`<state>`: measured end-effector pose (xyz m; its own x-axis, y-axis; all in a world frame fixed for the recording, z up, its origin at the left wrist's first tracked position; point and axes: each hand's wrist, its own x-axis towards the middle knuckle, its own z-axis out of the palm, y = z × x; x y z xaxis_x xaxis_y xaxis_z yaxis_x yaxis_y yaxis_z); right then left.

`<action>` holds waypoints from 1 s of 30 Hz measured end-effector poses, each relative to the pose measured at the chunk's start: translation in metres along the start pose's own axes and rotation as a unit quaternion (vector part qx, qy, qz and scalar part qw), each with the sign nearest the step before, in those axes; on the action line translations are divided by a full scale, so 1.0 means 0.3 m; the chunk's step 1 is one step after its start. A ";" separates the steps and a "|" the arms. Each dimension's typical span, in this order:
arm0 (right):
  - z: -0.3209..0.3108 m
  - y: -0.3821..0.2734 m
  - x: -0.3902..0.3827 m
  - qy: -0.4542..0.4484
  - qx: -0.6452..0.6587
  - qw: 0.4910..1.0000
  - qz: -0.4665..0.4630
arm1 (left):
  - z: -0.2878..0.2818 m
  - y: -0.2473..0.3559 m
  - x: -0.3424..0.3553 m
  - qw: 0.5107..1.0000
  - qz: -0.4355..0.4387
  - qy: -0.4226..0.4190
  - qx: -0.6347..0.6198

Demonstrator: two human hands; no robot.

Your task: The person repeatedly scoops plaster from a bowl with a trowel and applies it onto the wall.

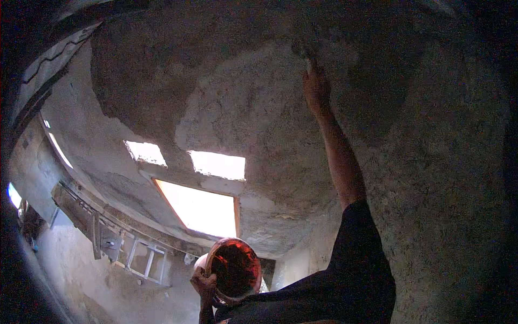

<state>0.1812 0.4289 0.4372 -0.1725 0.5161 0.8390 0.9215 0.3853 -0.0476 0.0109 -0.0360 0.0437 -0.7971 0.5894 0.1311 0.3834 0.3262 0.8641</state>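
Observation:
My left hand [203, 283] grips the rim of a round bucket [235, 270], held low against my body. The bucket is tilted so that its mouth shows; its inside looks dark with reddish, glowing patches, and its contents cannot be made out. Stretched far up, my right hand [317, 89] is closed round the pale handle of a small tool with a dark head [301, 49], perhaps a brush. The tool's head is at the rough plastered wall [243, 97], at the border between a lighter patch and darker, damp-looking areas. Dim light blurs the fingers and the tool.
Two small bright openings [217, 164] sit above a larger window [202, 208] with a wooden frame. Down to the left are a pale ladder-like frame [145, 262] and wooden boards [78, 213]. A beam or roof edge [40, 89] curves along the upper left.

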 end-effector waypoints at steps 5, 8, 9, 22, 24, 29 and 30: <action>-0.063 -0.045 -0.174 0.032 0.066 0.997 -0.002 | -0.007 -0.029 0.007 0.999 -0.018 -0.026 0.001; 0.011 -0.007 -0.148 0.084 -0.009 0.996 0.006 | 0.015 -0.074 0.007 0.999 0.021 -0.014 0.024; -0.015 -0.059 -0.114 0.069 0.029 0.997 0.011 | 0.001 -0.054 -0.001 0.999 0.017 -0.011 0.027; -0.080 -0.075 -0.127 0.053 0.048 0.997 0.021 | -0.019 0.011 -0.031 0.997 0.011 0.055 0.043; -0.083 -0.059 -0.093 0.096 0.079 0.992 -0.028 | -0.020 0.009 -0.033 0.999 -0.009 0.046 0.019; -0.080 -0.095 0.025 0.034 0.047 0.998 0.009 | 0.032 -0.085 -0.036 0.988 0.068 0.120 0.063; -0.033 -0.046 0.034 0.044 0.040 0.998 0.008 | 0.040 -0.078 -0.031 0.989 0.070 0.117 0.060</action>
<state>0.1701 0.4214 0.4519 -0.1238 0.4548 0.8820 0.8922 0.4401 -0.1017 0.0148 -0.0402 0.0163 -0.8136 0.4516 0.3663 0.5384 0.3471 0.7679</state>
